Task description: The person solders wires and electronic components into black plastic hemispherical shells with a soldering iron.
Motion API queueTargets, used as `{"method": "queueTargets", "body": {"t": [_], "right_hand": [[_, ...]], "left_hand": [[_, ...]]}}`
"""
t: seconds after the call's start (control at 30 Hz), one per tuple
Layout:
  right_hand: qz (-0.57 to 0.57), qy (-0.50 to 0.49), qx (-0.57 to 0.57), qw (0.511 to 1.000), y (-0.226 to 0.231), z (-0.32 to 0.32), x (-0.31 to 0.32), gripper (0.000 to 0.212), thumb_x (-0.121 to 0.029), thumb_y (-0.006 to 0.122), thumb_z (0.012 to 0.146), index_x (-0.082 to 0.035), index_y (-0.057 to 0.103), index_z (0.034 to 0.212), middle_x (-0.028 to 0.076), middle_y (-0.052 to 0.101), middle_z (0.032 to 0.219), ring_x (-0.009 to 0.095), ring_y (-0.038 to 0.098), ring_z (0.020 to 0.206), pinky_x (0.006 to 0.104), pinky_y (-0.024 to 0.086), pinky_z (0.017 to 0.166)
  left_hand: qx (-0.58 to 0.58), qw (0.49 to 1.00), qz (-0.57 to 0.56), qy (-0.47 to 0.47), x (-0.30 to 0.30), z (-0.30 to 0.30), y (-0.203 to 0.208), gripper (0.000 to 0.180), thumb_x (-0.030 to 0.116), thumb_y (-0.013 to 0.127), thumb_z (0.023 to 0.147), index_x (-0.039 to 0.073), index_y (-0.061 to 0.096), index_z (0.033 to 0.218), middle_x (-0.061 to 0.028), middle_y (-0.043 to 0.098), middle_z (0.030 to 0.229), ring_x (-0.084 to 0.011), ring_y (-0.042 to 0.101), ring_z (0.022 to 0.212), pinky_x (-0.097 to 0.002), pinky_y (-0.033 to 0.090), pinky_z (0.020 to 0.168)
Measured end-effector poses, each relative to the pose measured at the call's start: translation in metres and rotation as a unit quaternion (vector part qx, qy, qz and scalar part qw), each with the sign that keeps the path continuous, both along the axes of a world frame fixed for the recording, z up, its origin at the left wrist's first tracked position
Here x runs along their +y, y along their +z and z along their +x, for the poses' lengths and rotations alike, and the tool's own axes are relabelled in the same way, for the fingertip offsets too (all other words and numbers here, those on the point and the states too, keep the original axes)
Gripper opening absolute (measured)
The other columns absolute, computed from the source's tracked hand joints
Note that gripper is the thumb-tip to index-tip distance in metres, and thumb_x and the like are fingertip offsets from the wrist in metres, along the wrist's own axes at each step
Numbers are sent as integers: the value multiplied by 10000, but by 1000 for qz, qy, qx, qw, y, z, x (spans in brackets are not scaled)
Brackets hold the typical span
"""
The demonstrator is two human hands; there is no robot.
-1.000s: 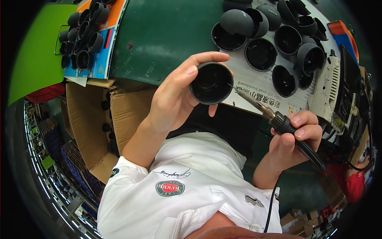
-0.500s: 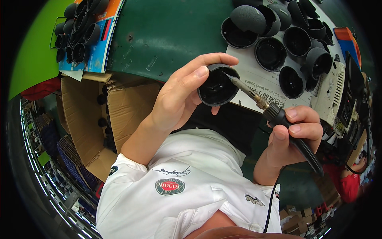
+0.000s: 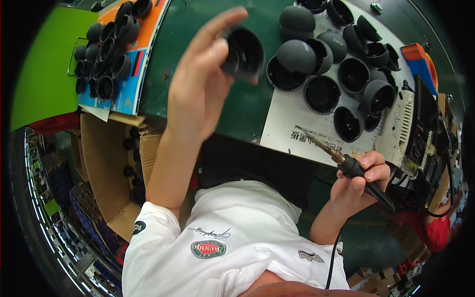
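A round black plastic shell point(image 3: 246, 52), shaped like a hollow cup, sits in my left hand point(image 3: 200, 81), which is raised over the green tabletop and slightly blurred. Its open side shows a dark interior. My right hand point(image 3: 363, 183) grips the black handle of a soldering iron point(image 3: 350, 166). The iron's metal tip points up and left over the white sheet point(image 3: 277, 126), apart from the shell. Beyond the tip lies a pile of similar black shells point(image 3: 321, 94), some with the hollow side up and some with the domed side up.
More black shells point(image 3: 108, 49) stand on an orange and blue printed board point(image 3: 148, 34) at the left. Below it is an open cardboard box point(image 3: 104, 168) with dark round pieces inside. A pale soldering station point(image 3: 400, 131) stands at the right, beside a blue and orange object point(image 3: 420, 62).
My left hand has carried the shell forward and left, away from the iron's tip. My right hand has lowered slightly, still holding the iron. The view has shifted a little.
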State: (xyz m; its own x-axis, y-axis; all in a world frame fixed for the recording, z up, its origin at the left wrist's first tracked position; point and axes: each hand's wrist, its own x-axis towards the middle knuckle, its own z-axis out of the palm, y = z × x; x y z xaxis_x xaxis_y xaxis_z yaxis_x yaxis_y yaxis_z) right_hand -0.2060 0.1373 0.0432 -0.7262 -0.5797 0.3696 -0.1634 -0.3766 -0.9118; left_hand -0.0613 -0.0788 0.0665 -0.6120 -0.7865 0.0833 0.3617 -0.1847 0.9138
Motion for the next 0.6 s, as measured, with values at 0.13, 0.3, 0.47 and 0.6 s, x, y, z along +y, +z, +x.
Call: {"method": "queueTargets", "body": {"t": [0.13, 0.3, 0.47, 0.6], "right_hand": [[-44, -54, -85, 994, 2, -15, 11, 369, -205, 735, 777, -62, 473, 994, 104, 460, 1034, 110, 549, 635, 189, 445, 507], [-98, -130, -196, 967, 7, -28, 31, 265, -134, 656, 846, -54, 484, 1032, 90, 471, 1065, 74, 495, 735, 169, 415, 588], [-99, -187, -149, 966, 18, -30, 57, 341, -208, 696, 817, -57, 463, 1016, 89, 476, 1034, 90, 521, 674, 203, 414, 500], [-76, -232, -64, 967, 14, -41, 77, 333, -228, 700, 809, -42, 482, 980, 115, 519, 938, 159, 551, 652, 250, 498, 515]], "left_hand": [[-2, 992, -63, 109, -75, -66, 0, 355, 247, 623, 864, -6, 534, 1096, -97, 602, 965, -138, 596, 798, -268, 484, 704], [-248, 902, -271, 227, -161, -115, -23, 311, 228, 675, 828, -2, 533, 981, -82, 579, 872, -132, 576, 780, -263, 480, 666], [-490, 688, -486, 224, -242, -137, -49, 548, 513, 547, 832, 45, 608, 1109, -175, 621, 1047, -269, 601, 955, -378, 464, 800], [-442, 650, -546, 289, -294, -101, -73, 552, 568, 576, 793, 69, 658, 1017, -189, 637, 996, -324, 593, 963, -403, 430, 863]]}}
